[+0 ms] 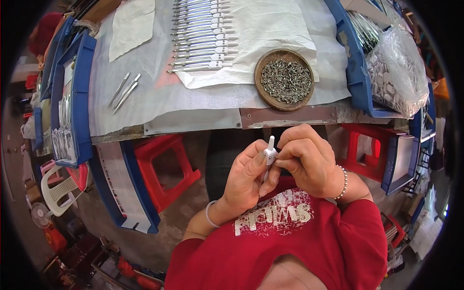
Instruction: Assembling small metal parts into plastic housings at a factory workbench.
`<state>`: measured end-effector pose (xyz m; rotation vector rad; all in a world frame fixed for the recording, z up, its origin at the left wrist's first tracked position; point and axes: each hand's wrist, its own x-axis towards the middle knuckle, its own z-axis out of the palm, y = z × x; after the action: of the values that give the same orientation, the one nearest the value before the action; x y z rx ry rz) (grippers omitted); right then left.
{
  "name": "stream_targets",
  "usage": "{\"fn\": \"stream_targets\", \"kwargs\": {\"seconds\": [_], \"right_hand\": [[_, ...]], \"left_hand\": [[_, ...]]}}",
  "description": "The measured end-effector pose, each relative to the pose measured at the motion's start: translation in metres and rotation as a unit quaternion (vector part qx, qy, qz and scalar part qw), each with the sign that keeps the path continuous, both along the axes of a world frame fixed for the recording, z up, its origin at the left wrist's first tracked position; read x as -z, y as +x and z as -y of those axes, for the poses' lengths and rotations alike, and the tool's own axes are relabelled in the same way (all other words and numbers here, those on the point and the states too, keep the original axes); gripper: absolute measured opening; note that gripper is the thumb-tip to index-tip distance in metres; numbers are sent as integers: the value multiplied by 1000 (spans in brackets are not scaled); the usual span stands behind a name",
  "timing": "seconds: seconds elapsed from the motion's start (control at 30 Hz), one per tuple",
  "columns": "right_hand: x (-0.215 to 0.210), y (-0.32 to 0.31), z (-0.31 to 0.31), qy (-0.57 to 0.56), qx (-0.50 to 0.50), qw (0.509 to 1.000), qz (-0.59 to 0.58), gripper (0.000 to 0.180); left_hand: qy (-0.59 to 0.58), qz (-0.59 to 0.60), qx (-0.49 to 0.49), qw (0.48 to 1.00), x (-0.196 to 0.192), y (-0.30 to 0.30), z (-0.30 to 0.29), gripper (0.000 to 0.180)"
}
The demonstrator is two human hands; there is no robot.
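A: Left hand (246, 176) is closed on a small white plastic piece (269, 152), thumb and fingers pinched around it. Right hand (307, 157) is pinched on the same piece from the other side. Both are held close to the chest, below the table edge (290, 117).

B: Step?

A: Looks like fitting the white cap to a thin metal part; the metal is mostly hidden between the fingers.

B: Supplies?

A: Round dish of small screws (285, 79) on the table, a row of finished metal pieces (203, 36) on white paper beyond.

B: Next move?

A: Probably firm, straight pressure, keeping the cap aligned.
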<state>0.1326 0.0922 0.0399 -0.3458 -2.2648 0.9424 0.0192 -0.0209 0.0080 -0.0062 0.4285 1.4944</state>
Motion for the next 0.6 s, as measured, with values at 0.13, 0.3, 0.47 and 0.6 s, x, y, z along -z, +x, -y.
{"fn": "stream_targets", "kwargs": {"seconds": [0.13,0.3,0.47,0.6], "right_hand": [[-1,1,2,10,4,999,31,26],[-4,-1,1,-217,-37,974,47,22],[8,-2,-15,-318,-158,933,59,14],[6,0,-13,-446,-158,875,97,13]], "left_hand": [[28,-53,-7,998,3,1,1,20],[39,-70,-23,997,5,3,2,17],[35,-37,28,998,9,2,2,27],[13,-18,43,999,6,1,2,25]]}}
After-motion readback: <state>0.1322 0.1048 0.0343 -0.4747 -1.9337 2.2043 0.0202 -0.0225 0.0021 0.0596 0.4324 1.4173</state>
